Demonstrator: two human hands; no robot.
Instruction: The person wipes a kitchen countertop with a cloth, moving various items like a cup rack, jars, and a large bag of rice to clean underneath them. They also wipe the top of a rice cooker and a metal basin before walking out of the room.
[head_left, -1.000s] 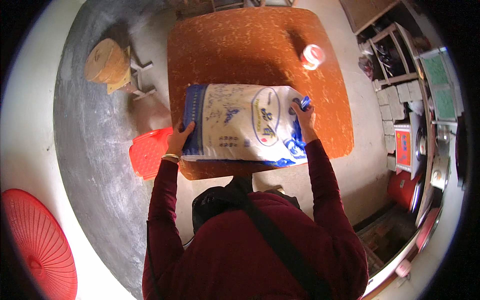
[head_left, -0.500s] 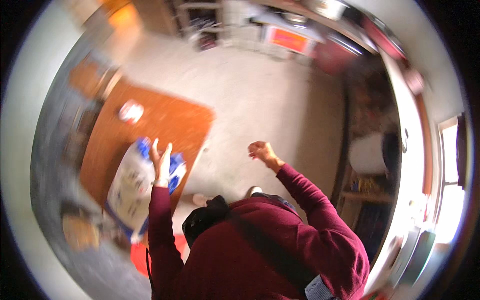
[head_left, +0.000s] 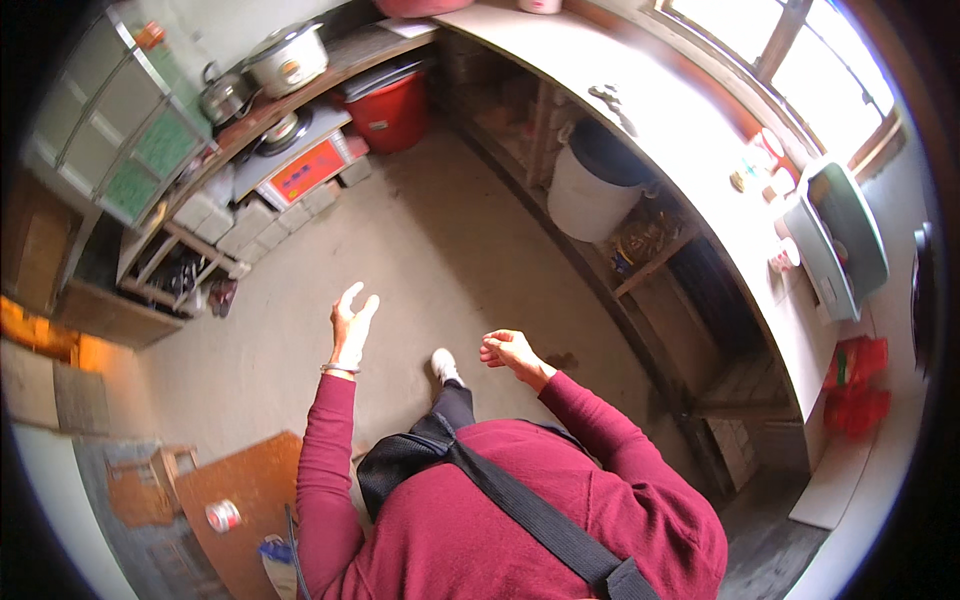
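Both my hands are raised in front of me, over the floor. My left hand (head_left: 350, 327), with a bracelet (head_left: 339, 369) at its wrist, holds nothing; its thumb and fingers are spread apart. To its right, my right hand (head_left: 508, 352) has loosely bent fingers, slightly apart, with nothing visible in them. Neither hand touches anything. Nearest on the left is a brown wooden table (head_left: 262, 470), partly hidden behind my left sleeve. On it stand a red and white tub (head_left: 222, 516) and a blue and white bag (head_left: 278, 562), mostly cut off.
A long counter (head_left: 690, 120) curves along the right, with a green-grey basin (head_left: 840, 240) on it and a white bucket (head_left: 597, 185) beneath. Far left are a rice cooker (head_left: 287, 62), a kettle (head_left: 225, 95), a stove (head_left: 290, 150) and a red bucket (head_left: 388, 112). A stool (head_left: 165, 475) adjoins the table.
My body and view have turned right, away from the table. The table and bag have slid to the lower left, and the counter and window fill the right. My left hand is no longer over the bag.
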